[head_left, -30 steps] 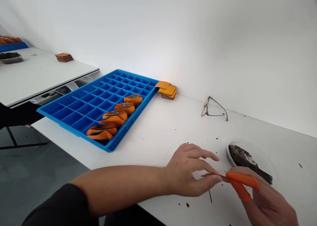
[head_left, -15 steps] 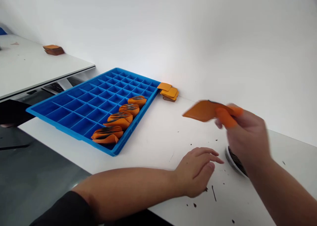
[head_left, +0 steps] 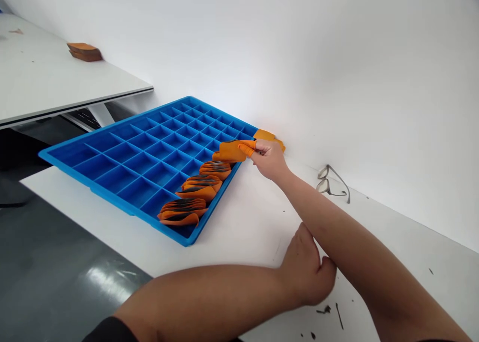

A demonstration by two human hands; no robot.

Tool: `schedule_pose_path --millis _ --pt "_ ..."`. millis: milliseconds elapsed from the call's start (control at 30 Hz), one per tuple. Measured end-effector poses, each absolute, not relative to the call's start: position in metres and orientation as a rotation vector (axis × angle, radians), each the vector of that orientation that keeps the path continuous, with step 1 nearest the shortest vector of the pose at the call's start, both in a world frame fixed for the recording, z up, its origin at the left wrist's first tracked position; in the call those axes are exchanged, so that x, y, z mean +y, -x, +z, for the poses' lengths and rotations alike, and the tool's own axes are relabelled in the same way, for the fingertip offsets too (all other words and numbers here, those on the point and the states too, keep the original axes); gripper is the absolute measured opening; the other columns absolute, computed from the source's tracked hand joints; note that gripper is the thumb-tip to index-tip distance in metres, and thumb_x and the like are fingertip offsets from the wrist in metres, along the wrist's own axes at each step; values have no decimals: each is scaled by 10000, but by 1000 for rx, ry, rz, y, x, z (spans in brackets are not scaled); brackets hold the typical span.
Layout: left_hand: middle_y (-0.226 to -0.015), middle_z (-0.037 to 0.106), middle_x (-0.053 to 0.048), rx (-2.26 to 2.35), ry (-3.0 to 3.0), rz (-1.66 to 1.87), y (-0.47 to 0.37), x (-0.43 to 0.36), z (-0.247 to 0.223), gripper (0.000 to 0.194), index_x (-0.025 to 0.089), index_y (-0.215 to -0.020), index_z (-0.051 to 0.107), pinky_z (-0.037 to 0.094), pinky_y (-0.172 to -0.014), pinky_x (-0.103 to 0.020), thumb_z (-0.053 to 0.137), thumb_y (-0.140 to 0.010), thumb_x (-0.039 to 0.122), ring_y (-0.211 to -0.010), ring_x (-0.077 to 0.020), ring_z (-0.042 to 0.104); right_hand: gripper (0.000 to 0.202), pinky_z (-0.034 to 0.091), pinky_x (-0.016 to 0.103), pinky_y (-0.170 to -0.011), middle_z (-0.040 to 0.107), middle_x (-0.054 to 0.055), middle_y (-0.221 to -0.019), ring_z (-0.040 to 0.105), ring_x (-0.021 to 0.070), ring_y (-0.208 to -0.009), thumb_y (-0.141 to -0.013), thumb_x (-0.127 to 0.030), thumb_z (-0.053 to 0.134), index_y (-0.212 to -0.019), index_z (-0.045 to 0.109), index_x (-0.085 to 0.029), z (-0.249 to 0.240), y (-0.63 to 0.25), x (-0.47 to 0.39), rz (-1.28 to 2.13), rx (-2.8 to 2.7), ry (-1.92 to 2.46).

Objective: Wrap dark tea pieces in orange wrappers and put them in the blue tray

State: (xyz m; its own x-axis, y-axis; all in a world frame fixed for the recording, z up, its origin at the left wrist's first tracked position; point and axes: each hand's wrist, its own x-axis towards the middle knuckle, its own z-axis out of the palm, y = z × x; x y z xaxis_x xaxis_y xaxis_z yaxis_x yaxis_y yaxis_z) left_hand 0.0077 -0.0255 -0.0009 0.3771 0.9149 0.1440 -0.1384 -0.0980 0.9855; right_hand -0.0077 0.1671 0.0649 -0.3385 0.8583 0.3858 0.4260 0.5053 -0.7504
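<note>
My right hand (head_left: 267,158), with orange finger covers on its thumb and forefinger, pinches a thin orange square piece (head_left: 231,151) above the right-hand column of a blue compartment tray (head_left: 131,213). Below it in that column stand bundles of orange-and-dark pieces, the closest one a fanned bundle (head_left: 183,212) in the front corner compartment. My left hand (head_left: 309,272) rests on the white table, partly behind my right forearm. Its thumb shows, but its other fingers are mostly hidden.
At the tray's far right corner lies a stack of orange squares (head_left: 265,135), partly behind my right hand. Eyeglasses (head_left: 329,181) lie by the wall. Dark scraps (head_left: 324,310) dot the table near my left hand. Another orange stack (head_left: 85,52) sits on the left table (head_left: 45,82).
My right hand has carried the orange square piece left, from beside the white bowl to over the tray. The eyeglasses now show, and my right forearm crosses in front of my left fingers.
</note>
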Motion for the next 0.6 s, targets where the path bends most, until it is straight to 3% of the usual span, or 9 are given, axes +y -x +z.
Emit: schedule_pose_path --millis 100,233,333,433,600 --pt "-1357 555 -134 694 -1361 1176 -8 -25 -2 627 205 -1310 444 511 -1047 -546 580 -720 42 -1265 -340 547 496 444 305 -578 583 22 -686 546 148 -669 -875 -665 648 -754 740 -193 59 15 163 631 -1971 1095" --pt "-1273 612 -88 638 -1319 1356 -10 -21 -2 550 212 -1202 528 545 -993 -478 558 -696 -2 -1200 -298 592 527 444 301 -567 635 30 -744 568 141 -636 -966 -654 508 -856 738 -192 50 28 164 550 -1995 1121" --pt "-1147 662 -61 612 -1320 1402 -12 -19 -2 481 205 -1104 565 563 -914 -445 531 -681 -22 -1105 -277 629 506 415 300 -599 603 25 -722 519 134 -640 -989 -590 513 -703 654 -197 46 30 166 432 -2071 1087" --pt "-1138 675 -64 658 -1319 1361 -13 -18 -3 483 204 -1105 574 568 -896 -462 536 -676 -13 -1078 -285 633 520 383 301 -625 607 35 -754 495 133 -676 -992 -529 546 -597 566 -192 42 22 166 302 -2161 1039" --pt "-1198 660 -85 724 -1346 1252 -12 -20 -3 478 213 -1121 580 557 -947 -525 568 -685 18 -1137 -326 616 434 390 305 -659 675 72 -899 564 156 -777 -1022 -416 499 -695 660 -181 38 10 162 100 -2244 1033"
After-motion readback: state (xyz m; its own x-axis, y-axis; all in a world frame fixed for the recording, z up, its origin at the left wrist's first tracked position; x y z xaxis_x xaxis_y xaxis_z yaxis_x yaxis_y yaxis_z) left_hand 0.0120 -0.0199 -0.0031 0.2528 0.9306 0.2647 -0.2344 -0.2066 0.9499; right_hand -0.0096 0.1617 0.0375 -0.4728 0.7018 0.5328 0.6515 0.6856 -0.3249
